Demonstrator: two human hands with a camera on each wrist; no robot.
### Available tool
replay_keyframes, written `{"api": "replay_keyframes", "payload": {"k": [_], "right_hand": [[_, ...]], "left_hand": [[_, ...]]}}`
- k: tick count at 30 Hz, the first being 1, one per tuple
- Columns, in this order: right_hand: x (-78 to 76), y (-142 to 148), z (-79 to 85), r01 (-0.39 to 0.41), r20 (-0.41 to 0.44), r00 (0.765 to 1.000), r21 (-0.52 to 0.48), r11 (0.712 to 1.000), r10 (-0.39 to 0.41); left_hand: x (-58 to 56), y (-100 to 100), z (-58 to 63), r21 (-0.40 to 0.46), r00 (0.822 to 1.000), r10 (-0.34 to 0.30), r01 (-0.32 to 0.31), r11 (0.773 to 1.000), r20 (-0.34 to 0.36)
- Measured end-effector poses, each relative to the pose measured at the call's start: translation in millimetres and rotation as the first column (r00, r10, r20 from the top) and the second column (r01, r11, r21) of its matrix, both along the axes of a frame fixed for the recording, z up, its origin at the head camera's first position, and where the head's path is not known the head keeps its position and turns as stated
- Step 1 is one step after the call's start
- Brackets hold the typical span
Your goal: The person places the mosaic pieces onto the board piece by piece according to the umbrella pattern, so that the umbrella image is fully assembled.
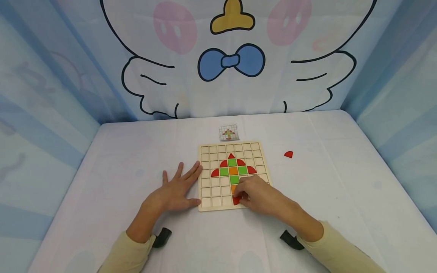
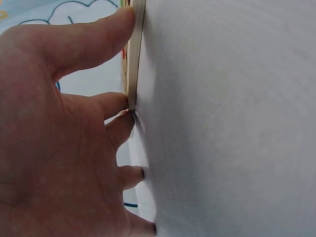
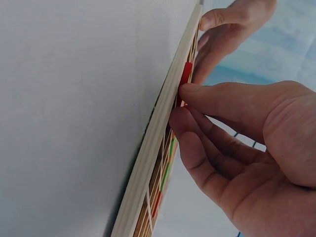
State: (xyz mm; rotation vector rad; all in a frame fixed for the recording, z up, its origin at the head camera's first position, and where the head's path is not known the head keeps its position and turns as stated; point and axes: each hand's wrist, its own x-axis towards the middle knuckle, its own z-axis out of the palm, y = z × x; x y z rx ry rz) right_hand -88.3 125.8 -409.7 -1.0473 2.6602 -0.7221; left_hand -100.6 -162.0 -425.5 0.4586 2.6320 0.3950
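Observation:
A square wooden grid board lies on the table, bearing red, green and orange pieces in an arrow-like pattern. My left hand is spread flat, its thumb and some fingertips touching the board's left edge. At the lower part of the board, my right hand pinches a red piece between thumb and curled fingers. That piece also shows in the right wrist view, partly covered by the thumb. An orange square just above it is partly hidden by the right hand.
A small pattern card with a similar coloured figure lies behind the board. One loose red quarter-circle piece lies on the white tablecloth to the right. A printed curtain hangs behind the table.

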Motion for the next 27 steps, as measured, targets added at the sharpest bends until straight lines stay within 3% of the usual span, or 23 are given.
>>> {"api": "replay_keyframes", "payload": {"k": [19, 27], "right_hand": [[-0.6, 0, -3.5, 0.008, 0.015, 1.000, -0.037, 0.999, -0.007], [-9.9, 10, 1.2, 0.077, 0.034, 0.997, -0.043, 0.996, -0.075]], "left_hand": [[0.2, 1, 0.3, -0.001, 1.000, 0.007, -0.007, 1.000, -0.001], [0.2, 1, 1.2, 0.001, 1.000, 0.006, -0.006, 1.000, -0.004]]}}
